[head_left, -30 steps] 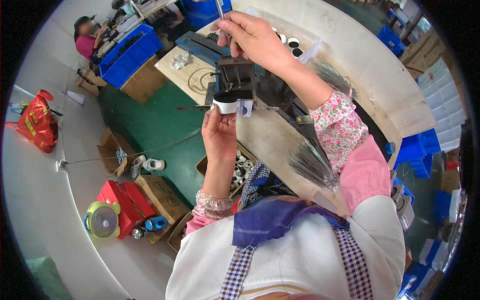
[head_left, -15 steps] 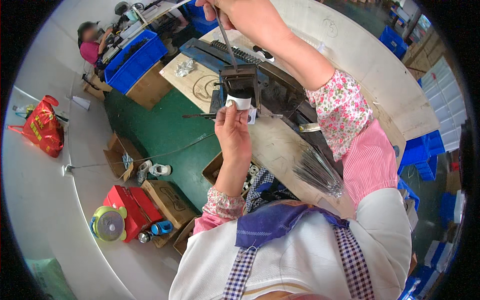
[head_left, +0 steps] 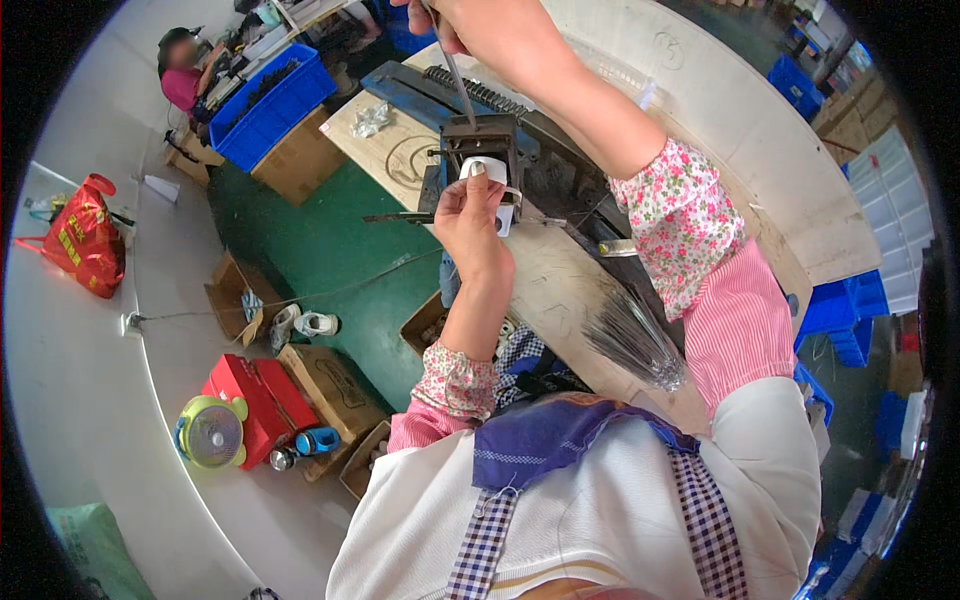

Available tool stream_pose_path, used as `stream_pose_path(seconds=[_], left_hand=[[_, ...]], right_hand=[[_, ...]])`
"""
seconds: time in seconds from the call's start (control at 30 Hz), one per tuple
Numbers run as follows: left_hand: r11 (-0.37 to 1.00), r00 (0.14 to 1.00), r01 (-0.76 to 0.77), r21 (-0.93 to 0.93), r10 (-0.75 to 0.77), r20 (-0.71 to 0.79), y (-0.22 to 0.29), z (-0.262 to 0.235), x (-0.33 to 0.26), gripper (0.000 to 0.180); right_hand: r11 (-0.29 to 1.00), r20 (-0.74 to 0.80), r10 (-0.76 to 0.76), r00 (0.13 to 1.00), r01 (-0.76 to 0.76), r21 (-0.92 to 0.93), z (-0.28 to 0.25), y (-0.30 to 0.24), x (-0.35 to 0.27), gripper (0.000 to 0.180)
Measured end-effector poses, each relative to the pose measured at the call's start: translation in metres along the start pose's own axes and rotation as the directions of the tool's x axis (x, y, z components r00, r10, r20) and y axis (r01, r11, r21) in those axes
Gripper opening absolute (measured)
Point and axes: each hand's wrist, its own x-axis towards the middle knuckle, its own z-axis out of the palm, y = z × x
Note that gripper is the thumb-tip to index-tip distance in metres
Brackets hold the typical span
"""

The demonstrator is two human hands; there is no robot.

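A dark metal hand press (head_left: pixel 485 128) stands at the edge of the wooden bench. My right hand (head_left: pixel 480 25) is closed round the upper part of its slim metal lever (head_left: pixel 457 82), at the top of the view. In front of the press opening, my left hand (head_left: pixel 470 225) pinches a small white curved piece (head_left: pixel 491 169), the thumb lying over it. Whether the piece touches the press, I cannot tell. Close below the hand, a white part (head_left: pixel 503 220) shows on the press. A thin dark bar (head_left: pixel 395 217) juts out to the left.
A bundle of thin metal wires (head_left: pixel 635 340) lies on the wooden bench (head_left: pixel 545 285), right of my left forearm. A coiled spring (head_left: pixel 470 85) and a small clear bag (head_left: pixel 371 121) are behind. A blue crate (head_left: pixel 270 110) stands far left, near another person (head_left: pixel 180 75).
My left hand has moved up a little with the white piece, which now sits higher before the press opening and is tilted differently. My right hand has stayed on the lever.
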Motion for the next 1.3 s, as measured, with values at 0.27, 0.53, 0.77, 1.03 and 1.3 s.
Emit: stream_pose_path(seconds=[0.27,0.53,0.77,1.03,1.3], left_hand=[[1.000,1.000,0.000,0.024,0.000,0.017,-0.005,-0.005,0.006,0.020],[0.999,0.991,0.047,-0.017,-0.044,0.123,0.000,-0.020,0.006,0.012],[0.994,0.964,0.069,-0.082,-0.046,0.262,-0.001,-0.027,0.005,0.012],[0.938,0.981,-0.182,0.296,0.155,0.113,-0.009,-0.016,-0.007,0.016],[0.310,0.802,-0.590,0.745,0.327,0.499,0.017,-0.018,-0.005,0.015]], right_hand=[[0.996,0.054,0.084,0.995,-0.084,0.011,-0.018,0.000,-0.034,0.026],[0.996,-0.195,0.083,0.977,-0.090,-0.024,-0.075,0.006,-0.087,0.033],[0.979,-0.171,0.171,0.970,-0.187,-0.086,-0.150,0.023,-0.113,0.039],[0.935,-0.188,0.261,0.947,-0.296,-0.193,-0.199,0.047,-0.111,0.036],[0.398,-0.058,0.356,0.933,-0.207,-0.894,-0.279,0.198,-0.067,0.036]])
